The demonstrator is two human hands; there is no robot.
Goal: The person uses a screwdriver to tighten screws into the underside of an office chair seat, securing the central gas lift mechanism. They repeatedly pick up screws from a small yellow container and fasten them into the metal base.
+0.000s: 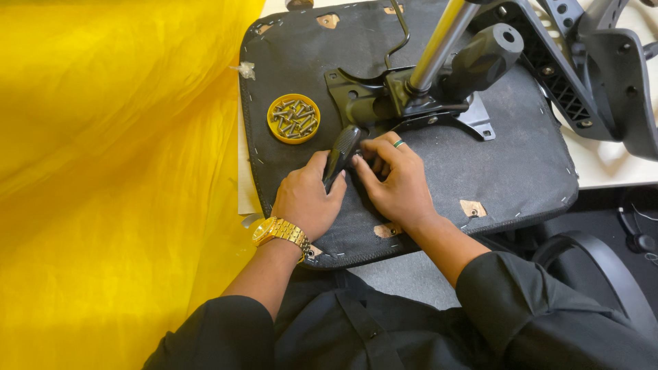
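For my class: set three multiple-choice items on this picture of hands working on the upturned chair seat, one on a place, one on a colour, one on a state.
1. Where does the round yellow dish of metal screws sit?
A. on the black fabric underside of the chair seat
B. on the yellow cloth
C. in the person's lap

2. What colour is the ring on the right hand?
A. red
B. green
C. white

3. What is the left hand doing?
A. lying open and flat
B. gripping the black tool handle
C. lifting the dish

Answers: 1 A, the dish rests on the seat left of the black metal bracket. 2 B, a green band shows on one finger. 3 B, its fingers close around the handle.
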